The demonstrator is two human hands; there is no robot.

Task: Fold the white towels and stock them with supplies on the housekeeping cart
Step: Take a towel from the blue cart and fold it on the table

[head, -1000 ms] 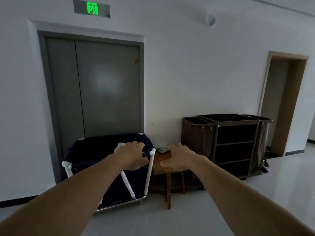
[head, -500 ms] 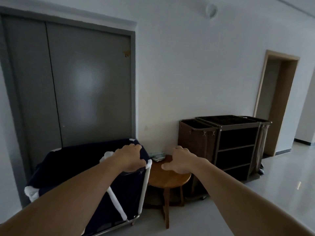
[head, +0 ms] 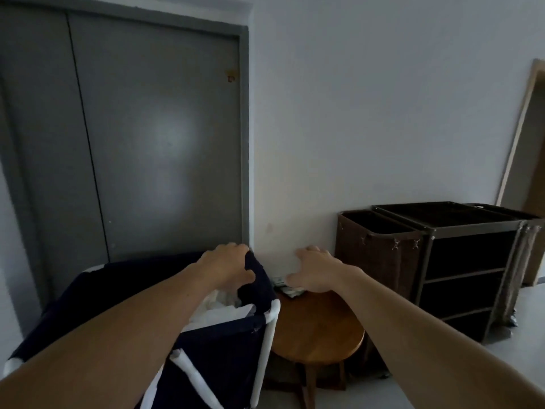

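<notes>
White towels (head: 219, 305) lie crumpled inside a navy fabric laundry bin (head: 206, 358) with a white tube frame at the lower left. My left hand (head: 227, 267) hovers over the bin's far corner, fingers loosely bent, holding nothing. My right hand (head: 318, 271) is stretched out over the back of a round wooden table (head: 318, 329), fingers relaxed and empty. The dark housekeeping cart (head: 469, 261) with bare shelves stands against the wall on the right, beyond both hands.
Small packets (head: 284, 286) lie at the table's back edge, under my right hand. A brown fabric bag (head: 373, 252) hangs on the cart's left side. Grey lift doors (head: 132, 143) are behind the bin. A doorway (head: 528, 137) opens at far right.
I have come closer to the bin and table, so both now fill the lower view. Both hands have loosened from curled fists to relaxed fingers. The towels in the bin have come into sight.
</notes>
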